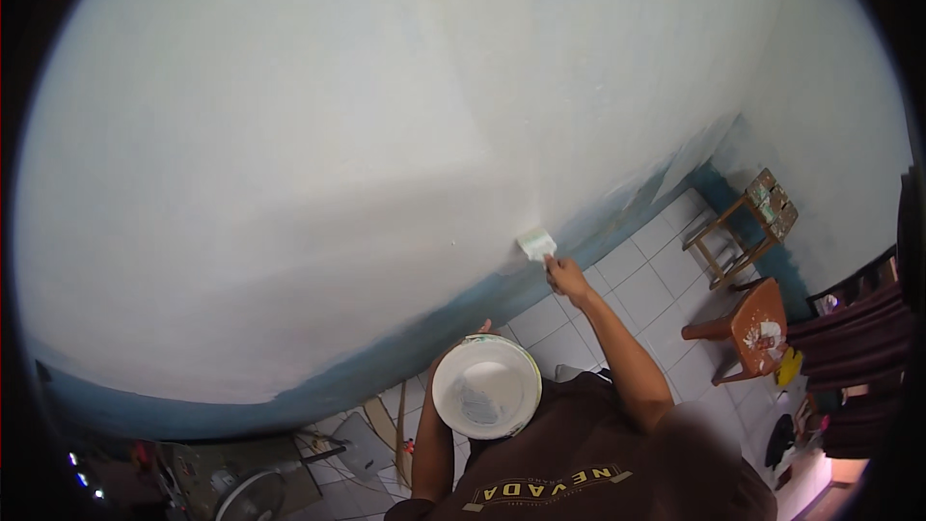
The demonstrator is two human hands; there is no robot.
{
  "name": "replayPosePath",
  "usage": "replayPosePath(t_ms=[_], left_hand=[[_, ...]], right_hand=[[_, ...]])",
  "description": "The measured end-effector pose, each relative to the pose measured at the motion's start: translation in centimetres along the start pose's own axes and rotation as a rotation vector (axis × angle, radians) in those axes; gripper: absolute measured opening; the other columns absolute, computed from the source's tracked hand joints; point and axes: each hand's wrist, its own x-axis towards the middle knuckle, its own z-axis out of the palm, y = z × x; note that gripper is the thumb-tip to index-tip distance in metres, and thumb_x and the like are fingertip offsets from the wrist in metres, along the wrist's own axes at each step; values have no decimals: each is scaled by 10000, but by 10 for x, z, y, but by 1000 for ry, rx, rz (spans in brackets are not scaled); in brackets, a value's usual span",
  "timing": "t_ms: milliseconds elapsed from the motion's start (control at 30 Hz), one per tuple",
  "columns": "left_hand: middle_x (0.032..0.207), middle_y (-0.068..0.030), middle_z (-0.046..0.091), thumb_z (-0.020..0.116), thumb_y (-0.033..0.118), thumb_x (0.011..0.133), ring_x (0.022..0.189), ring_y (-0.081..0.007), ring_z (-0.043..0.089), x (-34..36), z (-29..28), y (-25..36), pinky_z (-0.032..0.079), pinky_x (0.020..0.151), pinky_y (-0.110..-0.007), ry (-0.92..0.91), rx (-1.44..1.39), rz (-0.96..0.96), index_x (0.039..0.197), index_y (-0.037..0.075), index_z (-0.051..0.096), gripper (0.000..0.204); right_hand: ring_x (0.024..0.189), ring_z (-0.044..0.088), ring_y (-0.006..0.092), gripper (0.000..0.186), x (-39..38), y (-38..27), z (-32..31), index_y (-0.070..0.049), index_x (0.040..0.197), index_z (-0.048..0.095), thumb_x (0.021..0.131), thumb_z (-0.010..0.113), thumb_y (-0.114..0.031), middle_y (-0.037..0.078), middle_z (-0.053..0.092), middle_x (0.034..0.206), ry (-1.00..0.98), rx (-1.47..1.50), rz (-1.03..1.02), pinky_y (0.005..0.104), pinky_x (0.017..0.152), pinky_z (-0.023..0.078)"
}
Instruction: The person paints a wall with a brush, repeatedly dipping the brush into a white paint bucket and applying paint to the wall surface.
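Head view: brush [536,244] and bucket [522,364] at a wall [289,116]

The right hand [567,278] grips the brush, its broad, flat, pale head against the whitish wall just above the blue lower band [473,304]. The left hand [484,327], mostly hidden, holds the round white bucket before the torso [579,425]; grey streaks mark its whitish bottom.

Bold yellow lettering [550,488], caps, upside down in pic, on brn. shirt [569,434] w/ sm. print.
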Motion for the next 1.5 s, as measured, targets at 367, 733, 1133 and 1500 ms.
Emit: replayPosePath(t_ms=[367,733,1133,1500], left_hand=[[1087,-121,730,644,177,1000,898,-182,728,9,61,-72,602,800,-334,-177,-225,280,1191,7,716,266],[825,-48,720,687,380,982,688,-127,686,-5,91,-59,578,652,-312,-81,-219,108,914,67,732,324],[783,-35,694,575,381,1046,661,-131,682,45,48,-74,567,591,-330,-451,-455,-85,904,137,632,288],[743,-86,731,700,434,960,580,-182,697,7,80,-57,588,563,-343,-176,-373,-57,838,74,747,383]], right_hand=[[505,382,112,537,-93,-260,-18,10,703,579,1068,509,-378,32,433,531,-27,-117,-672,348,495,326],[582,514,191,518,25,13,6,49,806,606,1076,485,-376,147,521,623,87,-221,-515,391,601,445],[491,519,121,451,-53,-209,-27,23,837,637,1057,515,-351,24,520,584,-122,-152,-401,315,511,434],[576,538,262,479,1,-111,-7,33,877,635,1076,477,-373,178,572,630,-13,-133,-688,409,612,452]])
